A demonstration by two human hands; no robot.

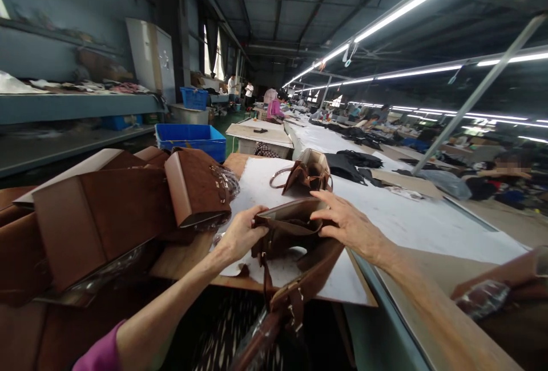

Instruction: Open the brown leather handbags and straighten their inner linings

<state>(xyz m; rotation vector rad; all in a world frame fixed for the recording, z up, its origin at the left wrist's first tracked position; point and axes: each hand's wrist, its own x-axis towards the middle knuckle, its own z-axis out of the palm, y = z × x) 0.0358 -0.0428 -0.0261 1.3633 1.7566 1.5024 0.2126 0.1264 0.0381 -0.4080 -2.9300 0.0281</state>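
A brown handbag (327, 265) hangs open between my hands at the front edge of a table covered with white sheeting (368, 211). My left hand (244, 234) pinches the bag's left rim between thumb and fingers. On the right side, my right hand (342, 222) has its fingers spread at the bag's opening, touching the rim and inner lining. The bag's flap with metal fittings and a plastic-wrapped handle (261, 337) droops toward me. Just behind it, a second brown bag (308, 172) stands on the white sheeting.
Several brown bags (124, 205) are piled at the left. A blue crate (190, 138) is beyond them. Black pieces (353, 162) lie further along the table. At the right edge is another brown bag (509, 279). People work in the distance.
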